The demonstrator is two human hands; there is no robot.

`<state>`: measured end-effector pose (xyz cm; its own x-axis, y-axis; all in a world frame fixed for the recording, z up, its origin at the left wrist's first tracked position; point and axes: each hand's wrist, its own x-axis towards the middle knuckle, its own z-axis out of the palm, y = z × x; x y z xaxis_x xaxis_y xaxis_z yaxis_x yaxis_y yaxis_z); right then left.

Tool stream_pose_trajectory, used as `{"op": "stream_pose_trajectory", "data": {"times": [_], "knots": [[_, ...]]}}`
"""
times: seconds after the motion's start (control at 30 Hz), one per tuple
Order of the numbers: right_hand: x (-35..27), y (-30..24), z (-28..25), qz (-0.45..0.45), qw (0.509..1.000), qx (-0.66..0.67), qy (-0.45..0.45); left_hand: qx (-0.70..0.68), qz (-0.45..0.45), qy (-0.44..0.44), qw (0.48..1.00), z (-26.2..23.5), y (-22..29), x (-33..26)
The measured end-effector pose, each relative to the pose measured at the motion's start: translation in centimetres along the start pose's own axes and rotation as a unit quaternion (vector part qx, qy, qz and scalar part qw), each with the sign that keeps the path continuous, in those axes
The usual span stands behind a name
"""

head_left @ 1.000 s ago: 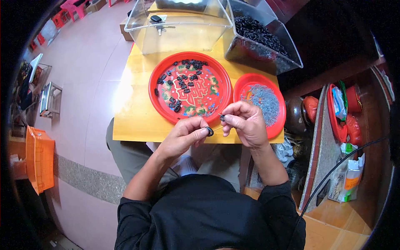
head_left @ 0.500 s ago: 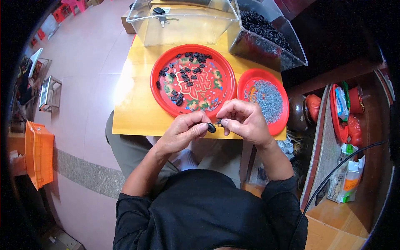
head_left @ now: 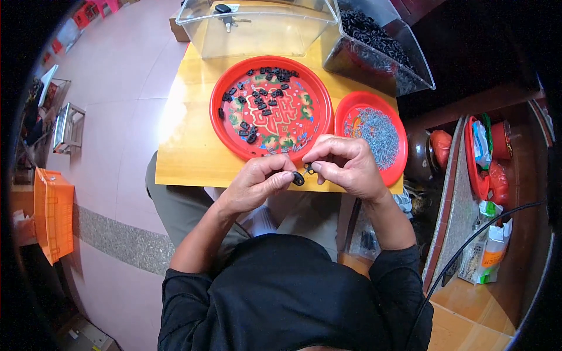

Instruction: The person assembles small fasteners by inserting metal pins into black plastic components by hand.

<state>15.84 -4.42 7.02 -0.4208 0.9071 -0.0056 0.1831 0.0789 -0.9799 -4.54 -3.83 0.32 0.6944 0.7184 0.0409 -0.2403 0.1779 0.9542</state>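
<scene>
Near the table's front edge, my left hand [head_left: 257, 186] pinches a black oval plastic piece [head_left: 298, 179] between thumb and forefinger. Close beside it, my right hand [head_left: 350, 167] is closed on a small black plastic part [head_left: 309, 168]. A thin line shows between the two pieces; I cannot tell whether they touch. Just beyond my hands lies a large red round tray [head_left: 215, 126] with a printed pattern, holding many small black parts [head_left: 261, 104]. To its right, a smaller red tray [head_left: 400, 169] carries a heap of thin silvery metal pins [head_left: 377, 137].
The trays stand on a yellow table [head_left: 175, 169]. At the back are a clear plastic bin [head_left: 257, 38] and another clear bin [head_left: 374, 73] full of black parts. An orange crate [head_left: 54, 216] stands at the left. A shelf with bags [head_left: 494, 248] and a black cable [head_left: 468, 243] are at the right.
The black oval piece has turned in my left fingers, so an opening in it shows. The small part in my right fingers is more visible. The view has shifted slightly.
</scene>
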Motion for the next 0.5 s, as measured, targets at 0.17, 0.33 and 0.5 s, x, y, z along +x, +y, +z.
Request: {"op": "stream_pose_trajectory", "data": {"times": [0.17, 0.33, 0.5], "knots": [[0.11, -0.01, -0.01, 0.0, 1.0, -0.011, -0.001, -0.003, -0.008, 0.004, 1.0, 0.04, -0.03, -0.04], [0.25, 0.04, 0.18, -0.026, 0.999, -0.03, -0.021, -0.007, -0.003, 0.008, 1.0, 0.26, -0.14, 0.09], [0.47, 0.04, 0.56, -0.026, 0.998, -0.044, -0.034, -0.006, -0.003, 0.015, 1.0, 0.37, -0.06, 0.15]]}}
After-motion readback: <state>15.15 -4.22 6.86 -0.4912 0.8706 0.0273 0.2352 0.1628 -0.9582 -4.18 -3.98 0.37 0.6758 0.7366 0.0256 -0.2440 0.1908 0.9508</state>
